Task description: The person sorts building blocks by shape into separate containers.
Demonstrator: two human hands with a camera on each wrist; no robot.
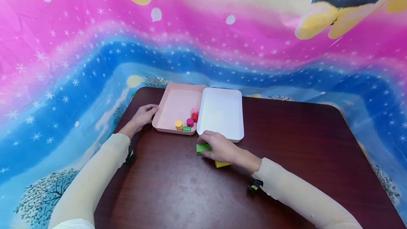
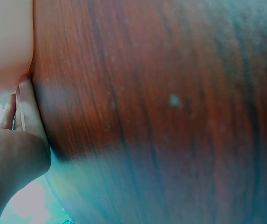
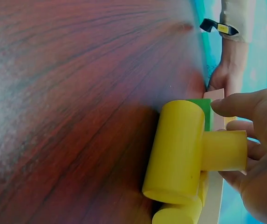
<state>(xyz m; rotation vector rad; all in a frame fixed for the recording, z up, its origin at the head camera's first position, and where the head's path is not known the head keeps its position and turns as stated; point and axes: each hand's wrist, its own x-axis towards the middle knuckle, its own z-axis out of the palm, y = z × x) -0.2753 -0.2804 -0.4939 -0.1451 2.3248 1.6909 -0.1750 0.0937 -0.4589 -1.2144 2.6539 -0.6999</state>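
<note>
In the head view, my right hand point(image 1: 220, 147) is over a green block point(image 1: 202, 148) just in front of the white tray point(image 1: 222, 112), thumb and fingers at opposite sides of it. Yellow pieces point(image 1: 222, 164) show partly beneath this hand. The right wrist view has the thumb of my right hand point(image 3: 263, 154) at the edge of the green block point(image 3: 208, 112), behind a large yellow cylinder point(image 3: 175, 151) and a smaller yellow block point(image 3: 225, 150). My left hand point(image 1: 142, 116) touches the left side of the pink tray point(image 1: 179, 101) with extended fingers, seen also in the left wrist view point(image 2: 17, 144).
Inside the pink tray's near right part lie a yellow piece point(image 1: 179, 124), a green piece point(image 1: 187, 129), a magenta piece point(image 1: 189, 122), and red point(image 1: 194, 117) and pink point(image 1: 194, 110) pieces. The brown table point(image 1: 286, 133) meets a patterned cloth point(image 1: 238, 56) behind.
</note>
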